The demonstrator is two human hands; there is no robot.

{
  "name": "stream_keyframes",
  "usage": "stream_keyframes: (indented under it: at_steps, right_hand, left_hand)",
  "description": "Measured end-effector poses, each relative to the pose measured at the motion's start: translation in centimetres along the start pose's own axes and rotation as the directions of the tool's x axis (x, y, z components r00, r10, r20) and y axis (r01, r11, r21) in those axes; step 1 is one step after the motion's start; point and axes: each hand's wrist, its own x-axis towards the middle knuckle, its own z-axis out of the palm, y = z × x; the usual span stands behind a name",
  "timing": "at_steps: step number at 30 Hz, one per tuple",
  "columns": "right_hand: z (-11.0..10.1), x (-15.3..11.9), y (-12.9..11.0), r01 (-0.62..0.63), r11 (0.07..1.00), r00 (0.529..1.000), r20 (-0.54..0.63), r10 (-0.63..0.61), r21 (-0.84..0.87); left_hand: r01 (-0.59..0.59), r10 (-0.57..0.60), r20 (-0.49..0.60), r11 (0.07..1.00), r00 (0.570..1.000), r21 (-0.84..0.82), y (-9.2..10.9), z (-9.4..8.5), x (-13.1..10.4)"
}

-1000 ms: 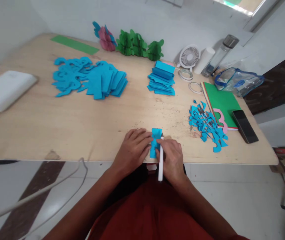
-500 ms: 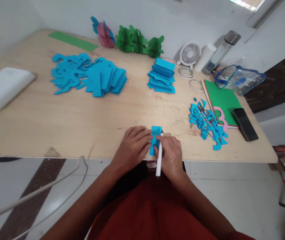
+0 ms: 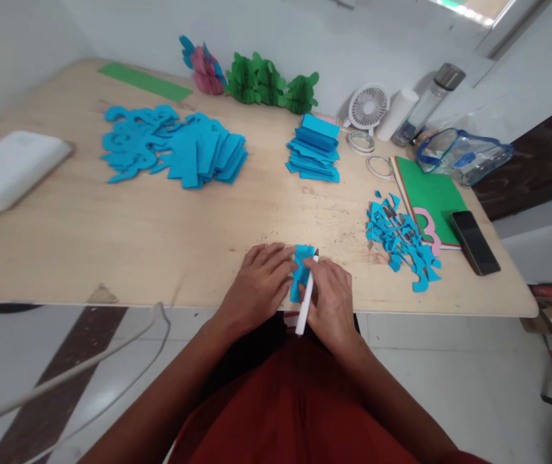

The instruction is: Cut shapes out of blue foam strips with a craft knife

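A small blue paper strip (image 3: 304, 258) lies upright near the table's front edge, between my two hands. My left hand (image 3: 259, 283) rests on the table with its fingers stretched out, the fingertips at the strip's left side. A white pen (image 3: 306, 306) with a dark tip is held in my right hand (image 3: 331, 296), whose thumb and forefinger also touch the strip's right side. The pen slants over the hand, tip pointing away from me. Blue scraps (image 3: 396, 235) lie to the right, and a stack of folded blue paper (image 3: 313, 151) lies farther back.
Cut blue shapes (image 3: 174, 145) are piled at the back left, by a white device (image 3: 15, 169). Green paper figures (image 3: 256, 80), a small fan (image 3: 369, 106) and a bottle (image 3: 425, 103) line the wall. A phone (image 3: 475, 241) and green sheets (image 3: 431, 196) lie right.
The pen in my right hand has tilted, its rear end swinging to the left. My hands and the paper strip are almost where they were, and the view has shifted slightly.
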Motion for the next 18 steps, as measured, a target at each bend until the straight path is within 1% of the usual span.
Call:
stream_keyframes:
  at_steps: [9, 18]
  right_hand:
    - [0.06, 0.06, 0.08, -0.005, 1.0, 1.0, 0.006, 0.005, 0.007]
    - [0.21, -0.06, 0.32, 0.006, 1.0, 1.0, 0.001, -0.006, 0.01]
  left_hand:
    - [-0.014, 0.014, 0.01, 1.0, 1.0, -0.018, -0.12, -0.09, -0.02]
    - [0.01, -0.009, 0.013, 0.998, 1.0, -0.056, -0.11, -0.16, -0.11]
